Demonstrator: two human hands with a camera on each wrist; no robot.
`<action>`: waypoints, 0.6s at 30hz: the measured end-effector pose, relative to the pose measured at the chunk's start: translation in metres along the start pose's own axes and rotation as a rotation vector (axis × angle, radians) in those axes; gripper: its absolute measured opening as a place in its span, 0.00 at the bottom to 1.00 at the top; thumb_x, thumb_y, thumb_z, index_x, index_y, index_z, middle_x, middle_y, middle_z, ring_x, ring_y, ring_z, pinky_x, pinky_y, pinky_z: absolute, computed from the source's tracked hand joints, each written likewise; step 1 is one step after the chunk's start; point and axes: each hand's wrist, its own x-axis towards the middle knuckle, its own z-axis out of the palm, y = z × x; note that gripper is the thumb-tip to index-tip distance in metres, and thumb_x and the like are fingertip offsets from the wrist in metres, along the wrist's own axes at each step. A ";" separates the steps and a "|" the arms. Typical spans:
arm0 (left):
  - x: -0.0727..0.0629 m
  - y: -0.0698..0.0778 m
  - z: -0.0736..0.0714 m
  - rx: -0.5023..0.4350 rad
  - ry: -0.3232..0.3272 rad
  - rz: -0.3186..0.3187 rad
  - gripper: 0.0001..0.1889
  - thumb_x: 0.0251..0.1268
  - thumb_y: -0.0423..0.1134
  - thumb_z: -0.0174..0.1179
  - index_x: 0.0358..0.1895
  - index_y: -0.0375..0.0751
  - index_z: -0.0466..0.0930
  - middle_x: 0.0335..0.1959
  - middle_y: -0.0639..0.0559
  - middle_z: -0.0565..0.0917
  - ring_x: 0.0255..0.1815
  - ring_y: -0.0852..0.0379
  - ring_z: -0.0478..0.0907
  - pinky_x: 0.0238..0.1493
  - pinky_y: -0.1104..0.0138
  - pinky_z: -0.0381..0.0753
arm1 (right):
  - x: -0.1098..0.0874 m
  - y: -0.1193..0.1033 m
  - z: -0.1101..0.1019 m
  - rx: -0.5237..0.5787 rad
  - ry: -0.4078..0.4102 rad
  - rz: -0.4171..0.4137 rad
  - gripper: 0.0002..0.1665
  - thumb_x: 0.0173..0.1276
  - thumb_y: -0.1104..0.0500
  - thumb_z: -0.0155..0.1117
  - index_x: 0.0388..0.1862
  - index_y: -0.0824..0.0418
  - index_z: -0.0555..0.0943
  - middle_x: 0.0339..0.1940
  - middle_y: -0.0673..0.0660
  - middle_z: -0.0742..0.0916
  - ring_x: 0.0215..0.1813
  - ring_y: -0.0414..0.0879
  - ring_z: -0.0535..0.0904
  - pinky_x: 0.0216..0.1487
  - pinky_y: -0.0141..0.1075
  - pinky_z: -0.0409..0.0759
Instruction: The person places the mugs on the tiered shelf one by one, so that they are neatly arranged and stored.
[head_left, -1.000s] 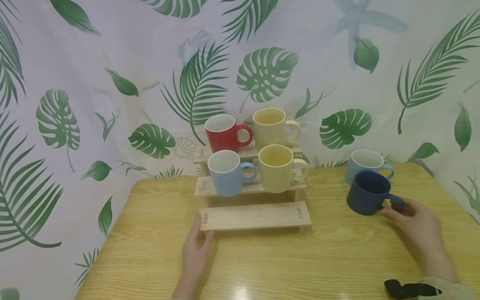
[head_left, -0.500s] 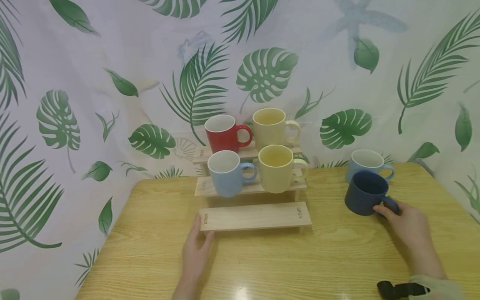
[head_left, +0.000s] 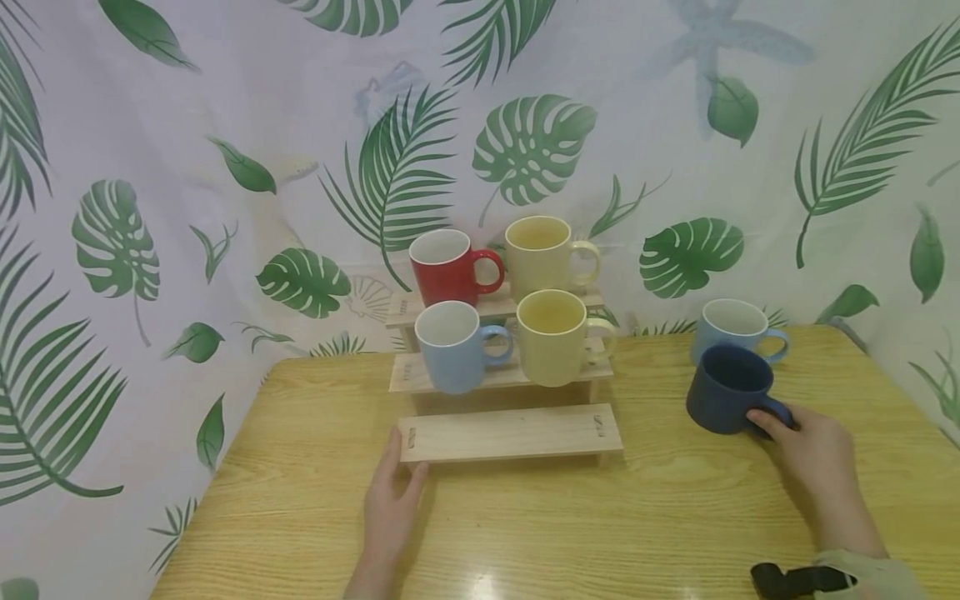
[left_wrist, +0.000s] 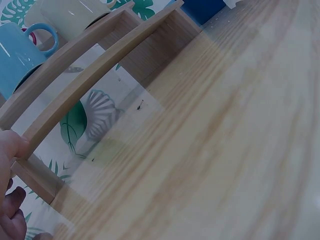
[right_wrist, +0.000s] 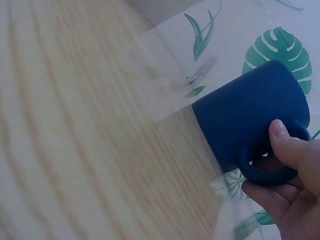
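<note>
Presently, in the head view, the right hand (head_left: 817,454) is pinching the handle of a dark blue mug (head_left: 716,404) between thumb and fingers. This mug is appearing at the right side of the counter (head_left: 540,525), in front of a pale blue mug (head_left: 731,321) and partly covering it. The left hand (head_left: 390,508) is holding the left end of the lowest board of a wooden rack (head_left: 510,435). On the middle board, a light blue mug (head_left: 453,362) and a yellow mug (head_left: 551,352) are standing side by side; behind them, a red mug (head_left: 446,273) and a second yellow mug (head_left: 538,265) are standing on the top board. A leaf-printed cloth (head_left: 195,275) is hanging at the back.

In the left wrist view, the thumb is touching the board, and the other fingers are curling below it.

In the right wrist view, the thumb is pressing the handle; whether the mug's base is touching the counter, I cannot tell.
</note>
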 end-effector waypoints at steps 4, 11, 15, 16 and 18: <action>0.001 -0.001 0.001 0.004 0.002 -0.005 0.36 0.68 0.46 0.57 0.75 0.45 0.52 0.75 0.50 0.54 0.75 0.51 0.50 0.74 0.53 0.48 | 0.000 -0.001 0.001 0.020 -0.036 0.005 0.29 0.65 0.45 0.65 0.40 0.74 0.83 0.35 0.72 0.85 0.41 0.73 0.78 0.34 0.56 0.75; 0.002 -0.004 0.001 0.015 0.004 0.000 0.36 0.68 0.48 0.57 0.75 0.46 0.52 0.75 0.50 0.54 0.75 0.50 0.50 0.73 0.52 0.48 | 0.002 -0.001 0.004 0.040 -0.086 -0.029 0.27 0.65 0.47 0.65 0.42 0.73 0.83 0.40 0.74 0.84 0.44 0.73 0.77 0.38 0.59 0.76; 0.001 -0.004 0.001 0.005 0.001 -0.002 0.36 0.68 0.48 0.57 0.75 0.46 0.51 0.75 0.51 0.54 0.75 0.51 0.50 0.74 0.53 0.48 | 0.001 -0.002 0.003 0.048 -0.103 -0.022 0.28 0.65 0.46 0.65 0.43 0.74 0.83 0.42 0.75 0.84 0.46 0.74 0.77 0.39 0.59 0.76; 0.000 -0.003 0.001 0.005 0.001 -0.002 0.36 0.68 0.48 0.57 0.75 0.46 0.51 0.75 0.51 0.54 0.75 0.51 0.50 0.74 0.53 0.48 | 0.002 -0.002 0.003 0.049 -0.106 -0.023 0.28 0.65 0.46 0.65 0.43 0.74 0.83 0.42 0.74 0.84 0.46 0.74 0.77 0.39 0.59 0.76; 0.000 -0.003 0.000 0.001 -0.002 -0.003 0.37 0.68 0.48 0.57 0.75 0.46 0.51 0.76 0.51 0.54 0.75 0.51 0.49 0.74 0.53 0.48 | 0.002 -0.002 0.002 0.055 -0.117 -0.023 0.28 0.65 0.46 0.66 0.43 0.73 0.83 0.43 0.74 0.84 0.46 0.73 0.77 0.39 0.58 0.76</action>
